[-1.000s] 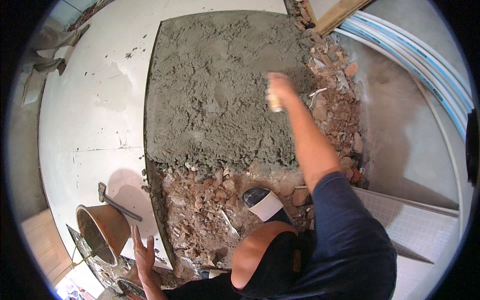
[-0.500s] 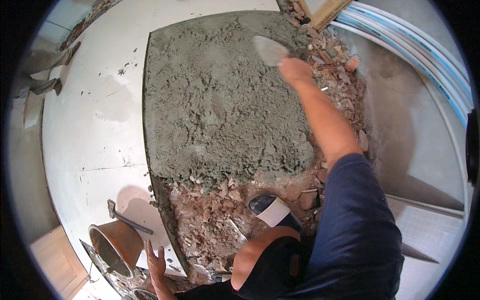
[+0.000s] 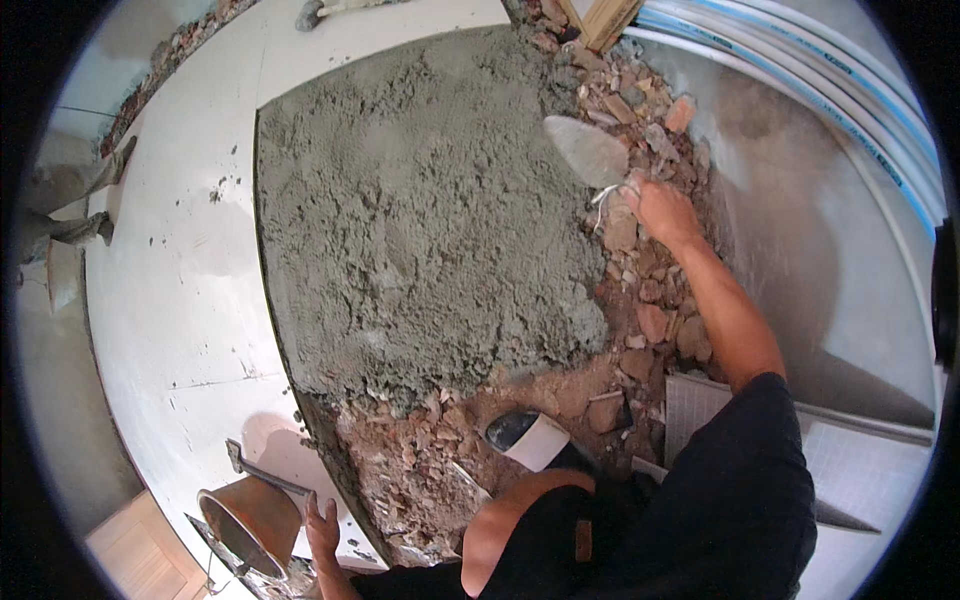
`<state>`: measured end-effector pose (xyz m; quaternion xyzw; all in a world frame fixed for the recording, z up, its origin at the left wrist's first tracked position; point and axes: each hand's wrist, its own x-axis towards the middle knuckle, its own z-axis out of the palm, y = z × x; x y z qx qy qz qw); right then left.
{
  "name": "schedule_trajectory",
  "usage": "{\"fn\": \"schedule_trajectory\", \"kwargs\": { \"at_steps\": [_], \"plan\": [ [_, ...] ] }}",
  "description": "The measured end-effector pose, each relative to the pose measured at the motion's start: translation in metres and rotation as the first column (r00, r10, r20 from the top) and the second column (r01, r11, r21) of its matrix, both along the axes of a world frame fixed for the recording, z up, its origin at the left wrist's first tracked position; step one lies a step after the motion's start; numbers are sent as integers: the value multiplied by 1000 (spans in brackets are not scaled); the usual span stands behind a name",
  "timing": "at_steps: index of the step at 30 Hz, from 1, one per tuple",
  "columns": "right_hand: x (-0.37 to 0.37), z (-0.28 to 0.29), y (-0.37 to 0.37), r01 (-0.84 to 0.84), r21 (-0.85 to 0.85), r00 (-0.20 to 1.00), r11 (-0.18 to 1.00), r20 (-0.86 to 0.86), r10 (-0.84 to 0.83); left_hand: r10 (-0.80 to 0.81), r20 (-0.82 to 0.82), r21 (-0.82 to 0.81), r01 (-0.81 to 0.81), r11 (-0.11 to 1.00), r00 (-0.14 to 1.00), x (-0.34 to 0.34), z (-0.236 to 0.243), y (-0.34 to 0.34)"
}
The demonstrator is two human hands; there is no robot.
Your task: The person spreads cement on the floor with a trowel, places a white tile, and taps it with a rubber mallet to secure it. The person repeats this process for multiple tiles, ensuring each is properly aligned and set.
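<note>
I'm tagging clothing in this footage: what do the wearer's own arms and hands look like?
The right sleeve is loose, very dark, ending near the elbow; the left sleeve, partly cut off by the lower edge, is dark too. Both forearms are bare. The right hand and left hand wear no gloves.

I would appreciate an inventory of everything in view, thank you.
Mortar bed: one, grey, centre
Trowel: one, grey, at mortar's right edge
Rubble: many pieces, reddish brown, right and below mortar
Smooth floor: one area, white, left
Bucket: one, brown, lower left
Hammer-like tool: one, dark, beside bucket
Pipes: several, white with blue, upper right
Tiles: several, pale grey, lower right
Timber: one piece, tan, top
Wooden panel: one, tan, lower left
Fork-like piece: one, white, amid lower rubble
Shoe: one, black and white, lower centre
Right hand: one, bare, closed on trowel
Left hand: one, bare, open beside bucket
</note>
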<state>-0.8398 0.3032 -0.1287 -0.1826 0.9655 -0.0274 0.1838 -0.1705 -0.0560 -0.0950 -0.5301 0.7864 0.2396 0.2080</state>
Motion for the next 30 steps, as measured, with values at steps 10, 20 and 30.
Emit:
{"fn": "schedule_trajectory", "kwargs": {
  "at_steps": [10,20,30],
  "plan": [
    [-91,-19,-133,541,-474,792,695,564,-231,-12,-87,-66,6,998,996,-24,23,28],
    [32,-21,-190,220,-440,825,871,560,74,88,-29,-64,-90,994,996,-4,75,54],
    [187,77,-188,-583,-456,717,673,102,690,245,-155,-286,-281,916,957,106,149,98]
  ]
}}
